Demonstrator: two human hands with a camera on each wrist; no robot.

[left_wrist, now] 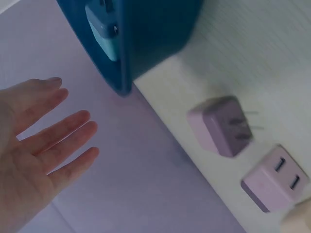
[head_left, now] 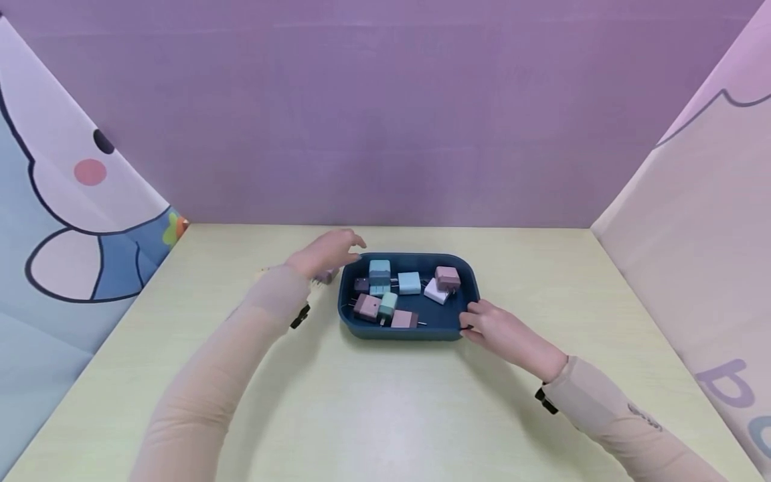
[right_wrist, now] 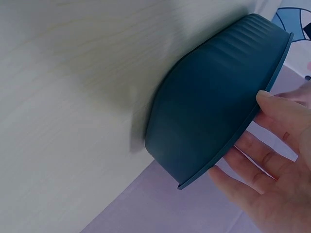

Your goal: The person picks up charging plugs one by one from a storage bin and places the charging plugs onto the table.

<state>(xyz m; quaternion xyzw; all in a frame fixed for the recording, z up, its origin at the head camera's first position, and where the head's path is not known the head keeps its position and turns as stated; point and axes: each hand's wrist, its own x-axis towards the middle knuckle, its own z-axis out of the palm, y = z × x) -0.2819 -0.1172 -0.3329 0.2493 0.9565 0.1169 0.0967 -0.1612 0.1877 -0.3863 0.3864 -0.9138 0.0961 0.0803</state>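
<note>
A dark blue plastic basin sits on the table, holding several wall chargers, among them a light blue charger, a green charger and a pink charger resting on a white charger. My right hand pinches the basin's near right rim, thumb and fingers on either side. Above the basin's far left corner is my left hand, holding nothing, its fingers loosely extended in the left wrist view. Below it on the table lie a purple charger and a pink two-port charger.
A pale wood-grain table runs back to a purple backdrop. Printed cloth panels flank it, with a cartoon figure on the left one. Part of a cream-coloured object shows at the left wrist view's corner.
</note>
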